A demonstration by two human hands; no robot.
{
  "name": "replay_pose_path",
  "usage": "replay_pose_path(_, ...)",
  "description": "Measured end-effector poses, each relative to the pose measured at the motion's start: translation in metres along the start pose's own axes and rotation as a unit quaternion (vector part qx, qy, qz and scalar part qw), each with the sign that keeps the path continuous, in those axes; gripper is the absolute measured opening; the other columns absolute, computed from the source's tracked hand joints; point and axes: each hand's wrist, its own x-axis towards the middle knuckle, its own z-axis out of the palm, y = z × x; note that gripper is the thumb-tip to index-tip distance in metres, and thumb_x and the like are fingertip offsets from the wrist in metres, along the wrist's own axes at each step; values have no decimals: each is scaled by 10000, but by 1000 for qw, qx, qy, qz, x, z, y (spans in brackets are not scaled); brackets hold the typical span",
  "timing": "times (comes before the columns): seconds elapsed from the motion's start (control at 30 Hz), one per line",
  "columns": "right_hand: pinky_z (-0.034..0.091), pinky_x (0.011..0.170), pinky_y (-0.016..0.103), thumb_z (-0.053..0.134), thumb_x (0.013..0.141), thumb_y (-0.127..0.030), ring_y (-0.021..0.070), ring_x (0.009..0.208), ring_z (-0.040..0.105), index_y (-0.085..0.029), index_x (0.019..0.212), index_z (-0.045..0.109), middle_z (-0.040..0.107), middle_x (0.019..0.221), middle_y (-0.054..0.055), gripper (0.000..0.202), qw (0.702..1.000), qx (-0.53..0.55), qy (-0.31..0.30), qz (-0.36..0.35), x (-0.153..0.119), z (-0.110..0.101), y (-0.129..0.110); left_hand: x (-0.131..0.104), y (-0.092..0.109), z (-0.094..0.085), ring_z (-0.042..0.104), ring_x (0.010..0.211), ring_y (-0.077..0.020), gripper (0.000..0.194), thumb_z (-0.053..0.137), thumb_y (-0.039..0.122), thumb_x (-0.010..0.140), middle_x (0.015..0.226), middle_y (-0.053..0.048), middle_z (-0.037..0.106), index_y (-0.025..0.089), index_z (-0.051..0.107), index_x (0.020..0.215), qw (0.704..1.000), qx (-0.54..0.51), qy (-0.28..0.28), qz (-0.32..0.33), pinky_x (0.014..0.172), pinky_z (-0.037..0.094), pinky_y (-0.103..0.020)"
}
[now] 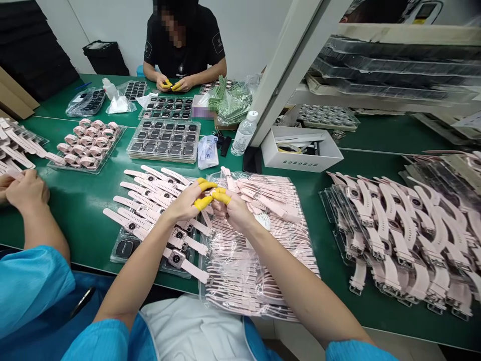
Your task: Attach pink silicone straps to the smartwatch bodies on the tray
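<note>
Yellow finger covers are on the fingertips of my left hand (pixel 190 200) and my right hand (pixel 235 213). Both hands meet with their fingers closed in a pinch around something small, mostly hidden by the fingers. Below and left of them, pink-strapped smartwatches (pixel 176 258) lie in rows across a clear tray (pixel 119 253). Beneath my right hand and forearm is a clear plastic bag (pixel 233 286) packed with pink watch straps (pixel 285 195). One loose strap (pixel 227 178) sticks up just behind my fingers.
Stacked trays of strapped watches (pixel 398 215) stand at the right. Behind are a white box (pixel 300 163), a water bottle (pixel 245 133) and a tray of dark watch cases (pixel 165 138). Rolled-strap watches (pixel 88 143) lie left. A co-worker's hand (pixel 30 190) is at left; another person (pixel 184 45) sits opposite.
</note>
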Motion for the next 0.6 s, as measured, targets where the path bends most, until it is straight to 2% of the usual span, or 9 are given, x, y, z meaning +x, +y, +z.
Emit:
replay_pose_path(0.07,263,444,242,781,784,-598,92,452,365,-238,830,521,494,568,-70,447,997,-50,14,-55,0,-1,1,3,4,-1,643,1038,-229,454,518,297,989,1195,-125,626,179,569,1424,1000,-12,14,8,922,569,-392)
replay_pose_path(0.17,319,506,260,727,852,-638,117,521,410,-244,872,540,497,613,-61,436,979,-160,26,-125,-2,-6,1,7,15,-11,648,1123,-237,469,491,226,987,1228,-124,652,200,552,1451,999,27,31,4,1003,547,-406)
replay_pose_path(0.3,349,610,285,570,997,-548,151,654,462,-233,822,541,526,713,-19,361,941,-305,-34,-146,-8,-11,-3,-4,33,-49,688,1088,-244,497,507,187,963,1213,-102,707,207,540,1459,988,131,-7,-85,945,566,-362)
replay_pose_path(0.43,343,672,312,471,1038,-398,179,724,496,-220,783,517,565,776,11,314,872,-454,-117,-142,-16,-4,-5,-40,47,-88,697,998,-263,343,522,278,976,1126,-87,741,204,661,1281,952,254,-68,-155,869,557,-345)
replay_pose_path(0.6,283,617,319,480,998,-315,157,668,446,-199,762,555,574,870,52,274,773,-578,-176,-193,-32,15,1,-105,72,-108,662,963,-271,275,478,241,970,1035,-104,718,227,731,1076,920,331,-98,-186,847,527,-357)
